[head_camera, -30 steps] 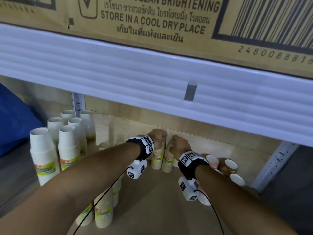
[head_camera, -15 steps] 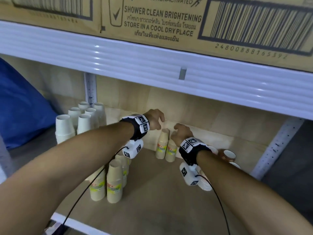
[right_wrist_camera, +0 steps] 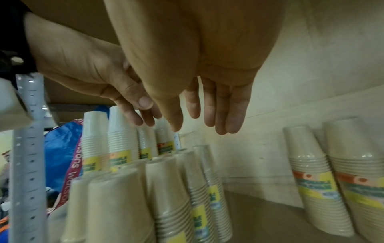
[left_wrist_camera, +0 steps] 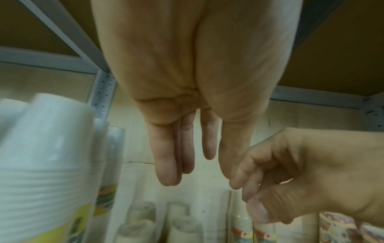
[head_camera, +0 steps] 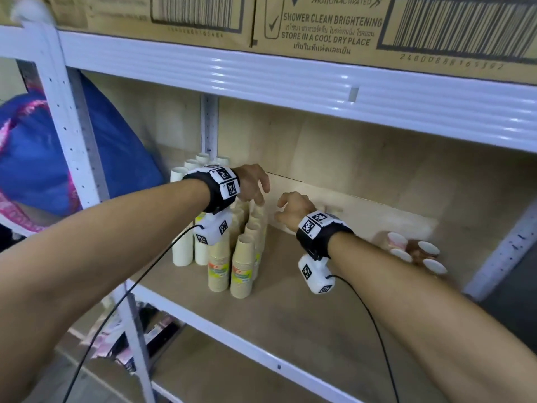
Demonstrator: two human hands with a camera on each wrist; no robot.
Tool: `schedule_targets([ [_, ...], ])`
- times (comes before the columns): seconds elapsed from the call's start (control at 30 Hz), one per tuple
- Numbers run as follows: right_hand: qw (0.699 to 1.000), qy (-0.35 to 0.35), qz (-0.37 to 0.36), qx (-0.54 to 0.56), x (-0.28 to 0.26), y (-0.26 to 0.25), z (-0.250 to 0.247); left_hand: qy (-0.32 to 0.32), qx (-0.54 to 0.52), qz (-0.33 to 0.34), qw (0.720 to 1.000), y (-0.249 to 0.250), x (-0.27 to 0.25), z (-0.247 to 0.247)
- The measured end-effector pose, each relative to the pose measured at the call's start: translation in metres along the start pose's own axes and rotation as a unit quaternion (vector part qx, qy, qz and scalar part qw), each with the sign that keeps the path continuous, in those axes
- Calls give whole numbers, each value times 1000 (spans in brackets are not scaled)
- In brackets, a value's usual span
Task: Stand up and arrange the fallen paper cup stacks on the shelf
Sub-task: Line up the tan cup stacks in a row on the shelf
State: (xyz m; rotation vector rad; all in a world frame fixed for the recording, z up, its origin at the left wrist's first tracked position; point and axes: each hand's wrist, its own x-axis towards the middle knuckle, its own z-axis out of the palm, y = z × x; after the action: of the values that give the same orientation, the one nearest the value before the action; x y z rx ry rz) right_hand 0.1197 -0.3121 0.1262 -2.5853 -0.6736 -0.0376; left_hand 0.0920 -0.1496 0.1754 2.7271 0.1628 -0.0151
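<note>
Mid-frame, your left hand (head_camera: 252, 184) and right hand (head_camera: 293, 209) hover empty, fingers loosely extended, above upright paper cup stacks (head_camera: 241, 266) on the shelf (head_camera: 290, 315).

The white cup stack (left_wrist_camera: 43, 172) left of the left hand (left_wrist_camera: 187, 98) is pure blur, edge-cropped too. The right hand (head_camera: 292, 209) hides the two stacks behind it.

Beige paper cup stacks (head_camera: 242, 264) stand upside down on the wooden shelf (head_camera: 290, 315)
</note>
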Motion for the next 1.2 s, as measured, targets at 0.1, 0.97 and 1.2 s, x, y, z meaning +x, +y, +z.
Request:
schedule_targets([
  [0.1, 1000, -17, -22, 12, -8, -20, 10, -12, 12, -32, 999, -20, -19, 3],
  [0.97, 986, -128, -101, -20, -28, -48, 48, -61, -60, -62, 994, -77, -66, 44],
  [1.2, 985, -137, -109, -16, -28, -46, 46, -64, -51, -45, 996, -69, -67, 45],
])
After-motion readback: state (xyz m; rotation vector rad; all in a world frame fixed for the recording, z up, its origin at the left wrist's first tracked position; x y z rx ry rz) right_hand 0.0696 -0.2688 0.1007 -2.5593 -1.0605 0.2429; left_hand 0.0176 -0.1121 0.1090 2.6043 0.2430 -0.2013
